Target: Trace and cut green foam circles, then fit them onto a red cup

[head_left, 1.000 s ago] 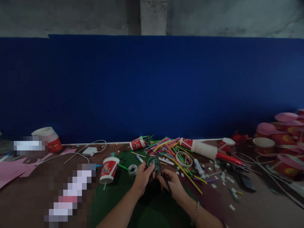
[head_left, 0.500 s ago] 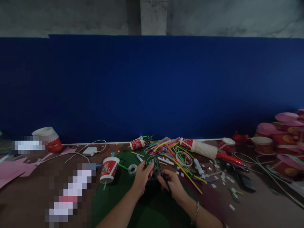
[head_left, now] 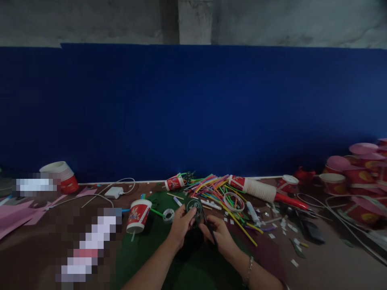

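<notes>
My left hand [head_left: 180, 225] is closed, with its thumb pressed on a dark round disc [head_left: 193, 206] that carries pale line markings. Fingers curled, my right hand [head_left: 217, 233] grips black scissors [head_left: 211, 230], whose dark tip end lies close to the disc's right edge. Both hands are near each other over a dark green sheet [head_left: 151, 257]. To their left a red and white paper cup [head_left: 139, 215] stands with a pale strip hanging below it. A roll of clear tape [head_left: 168, 215] lies between that cup and my left hand.
Colourful straws or pipe cleaners [head_left: 211, 184] are heaped beyond my hands. Stacked paper cups [head_left: 260, 190] lie at right of the heap, and scraps of white paper [head_left: 284, 223] are scattered nearby. A white charger [head_left: 114, 192] with cable is at left. Pink-topped red cups [head_left: 363, 165] crowd the far right.
The disc in my left hand has tilted or shifted slightly, so its round face shows a bit more fully. Both hands stay in nearly the same place.
</notes>
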{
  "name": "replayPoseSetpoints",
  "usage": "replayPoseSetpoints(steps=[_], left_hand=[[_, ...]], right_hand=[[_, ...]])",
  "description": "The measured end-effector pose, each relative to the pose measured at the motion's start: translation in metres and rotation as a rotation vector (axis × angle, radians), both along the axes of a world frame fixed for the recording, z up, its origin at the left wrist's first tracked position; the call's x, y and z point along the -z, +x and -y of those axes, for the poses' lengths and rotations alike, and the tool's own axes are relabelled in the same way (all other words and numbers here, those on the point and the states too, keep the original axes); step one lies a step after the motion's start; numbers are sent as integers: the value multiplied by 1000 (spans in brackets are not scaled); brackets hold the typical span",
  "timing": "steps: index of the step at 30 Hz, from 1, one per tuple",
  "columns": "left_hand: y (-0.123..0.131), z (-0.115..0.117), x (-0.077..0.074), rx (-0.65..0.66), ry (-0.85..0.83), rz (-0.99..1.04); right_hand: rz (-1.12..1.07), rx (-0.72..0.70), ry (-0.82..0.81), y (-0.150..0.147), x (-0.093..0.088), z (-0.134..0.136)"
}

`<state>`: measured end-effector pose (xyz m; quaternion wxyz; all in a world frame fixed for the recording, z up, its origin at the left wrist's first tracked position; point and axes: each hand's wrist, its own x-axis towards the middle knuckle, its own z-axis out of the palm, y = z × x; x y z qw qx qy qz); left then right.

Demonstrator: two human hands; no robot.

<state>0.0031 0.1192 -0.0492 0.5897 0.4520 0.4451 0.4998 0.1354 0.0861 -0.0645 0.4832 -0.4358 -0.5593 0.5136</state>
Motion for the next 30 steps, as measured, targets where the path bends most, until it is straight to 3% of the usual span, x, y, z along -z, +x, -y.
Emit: replayPoseSetpoints(steps=[8,18,30], left_hand=[[-1,0,0,12,-2,12],[0,-1,-1,-73,-16,70],[-1,-3,2,-29,-45,113]], right_hand=[[25,23,9,0,4,-3],[45,15,-20,0,1,-1],[4,-2,-18,0,-2,-1]])
